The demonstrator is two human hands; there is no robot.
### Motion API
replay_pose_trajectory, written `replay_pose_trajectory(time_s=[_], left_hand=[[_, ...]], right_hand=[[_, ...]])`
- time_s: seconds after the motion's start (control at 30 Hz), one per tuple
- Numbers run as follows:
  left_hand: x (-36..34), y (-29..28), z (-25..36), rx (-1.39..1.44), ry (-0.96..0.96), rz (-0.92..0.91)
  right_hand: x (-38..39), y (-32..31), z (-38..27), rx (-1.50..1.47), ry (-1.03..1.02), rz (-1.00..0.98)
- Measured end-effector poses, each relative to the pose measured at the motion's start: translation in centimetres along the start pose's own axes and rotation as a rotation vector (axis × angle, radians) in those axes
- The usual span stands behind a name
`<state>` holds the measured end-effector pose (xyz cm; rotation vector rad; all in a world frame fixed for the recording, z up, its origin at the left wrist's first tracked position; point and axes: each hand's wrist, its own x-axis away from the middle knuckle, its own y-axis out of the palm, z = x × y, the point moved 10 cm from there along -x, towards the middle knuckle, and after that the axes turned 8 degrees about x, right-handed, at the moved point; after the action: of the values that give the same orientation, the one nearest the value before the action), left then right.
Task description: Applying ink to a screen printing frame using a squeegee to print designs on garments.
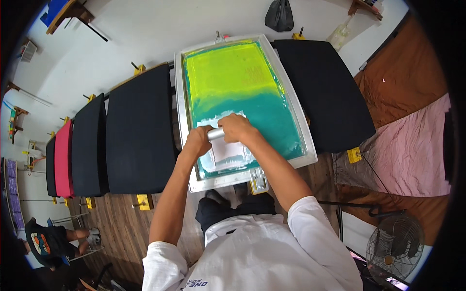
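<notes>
Both my hands grip a silver metal bar handle point(215, 135) over the lower part of a metal-framed printing screen point(181, 97). My left hand point(198, 139) is closed round its left end, and my right hand point(235, 128) is closed on it just to the right. Under the bar lies a patch of white ink point(228, 153). The screen's mesh is yellow-green point(223, 65) in the far half and teal point(276, 126) in the near half. A metal clamp point(258, 180) shows at the near edge.
Black padded boards point(140, 127) point(323, 92) flank the screen, with a pink board point(63, 157) farther left. A person in a black shirt point(46, 242) is at lower left. A fan point(394, 242) stands at lower right, beside brown and pink hanging fabric point(412, 155).
</notes>
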<state>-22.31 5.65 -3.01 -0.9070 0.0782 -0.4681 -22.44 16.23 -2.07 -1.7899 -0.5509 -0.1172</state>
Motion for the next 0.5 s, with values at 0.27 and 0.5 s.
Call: replay_pose_trajectory(time_s=[0.27,0.5], left_hand=[[5.5,1.3,3.0,0.084,0.121,0.148],[9.5,3.8,4.4,0.094,0.028,-0.048]], right_hand=[[5.1,2.5,-0.9,-0.015,0.0,0.186],[10.5,3.9,-1.5,-0.074,0.037,0.068]])
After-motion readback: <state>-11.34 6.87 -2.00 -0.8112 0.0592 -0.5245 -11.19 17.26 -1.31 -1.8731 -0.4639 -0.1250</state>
